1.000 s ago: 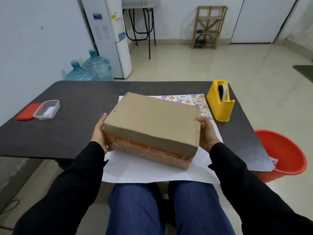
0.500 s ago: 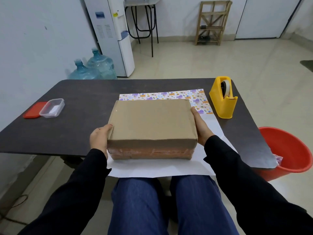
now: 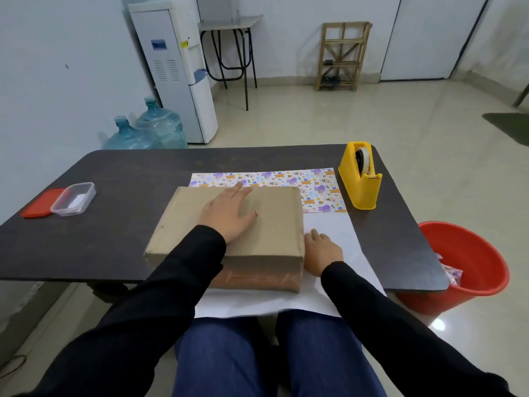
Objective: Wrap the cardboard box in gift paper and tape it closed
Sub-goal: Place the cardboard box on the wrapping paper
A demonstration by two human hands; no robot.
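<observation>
Lying flat: box (image 3: pixel 274 230), long axis L-R

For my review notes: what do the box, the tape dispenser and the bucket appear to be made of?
The box looks like matte brown cardboard, dull and slightly creased. The tape dispenser is likely moulded plastic, smooth glossy yellow. The bucket is probably plastic too, uniform red with a soft sheen.

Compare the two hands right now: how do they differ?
The left hand lies flat on top of the cardboard box, fingers straight; the right hand rests lower, on the white side of the gift paper beside the box's right wall. The left reaches further across the table than the right. Both are palm down and grip nothing.
</observation>
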